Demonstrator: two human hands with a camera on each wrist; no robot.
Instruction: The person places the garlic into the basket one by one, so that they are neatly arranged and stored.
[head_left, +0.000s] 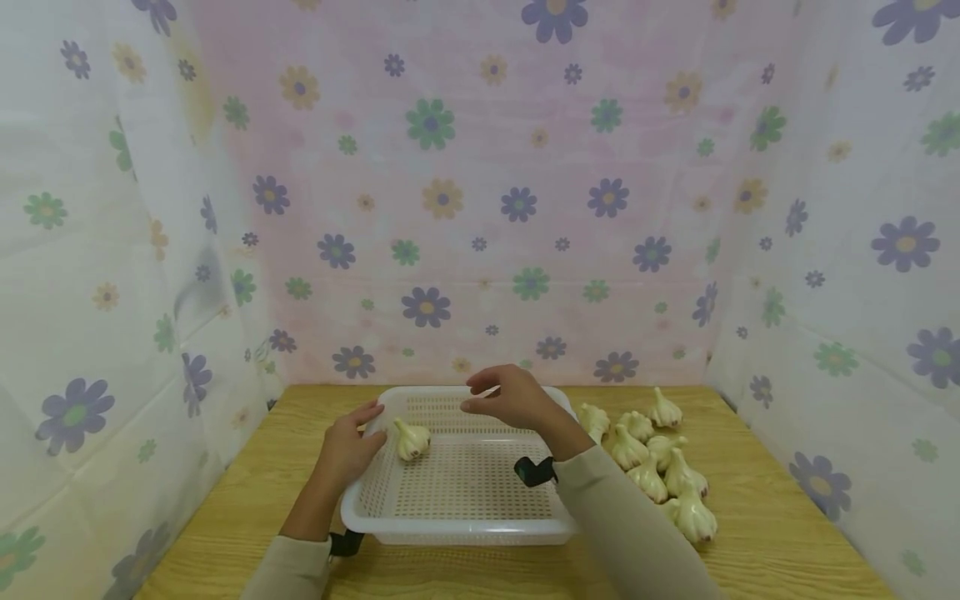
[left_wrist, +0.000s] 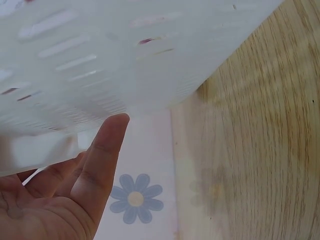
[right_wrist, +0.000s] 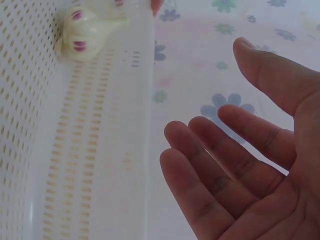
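A white perforated plastic basket (head_left: pixel 461 527) stands on the wooden table. One garlic bulb (head_left: pixel 412 440) lies inside it by the left wall, and its purple-marked bulb also shows in the right wrist view. My left hand (head_left: pixel 347 446) holds the basket's left rim, thumb over the inner side and fingers along the outer wall. The left wrist view shows those fingers (left_wrist: pixel 102 160) against the wall, with the thumb hidden. Above the far part of the basket, my right hand (head_left: pixel 517 398) is raised, its fingers (right_wrist: pixel 227 165) loosely bent and nothing between them.
Several garlic bulbs (head_left: pixel 648 454) lie in a pile on the table just right of the basket, partly behind the right forearm. The wooden table (head_left: pixel 780 533) ends at flower-print cloth walls (head_left: pixel 487 275) at the back and both sides.
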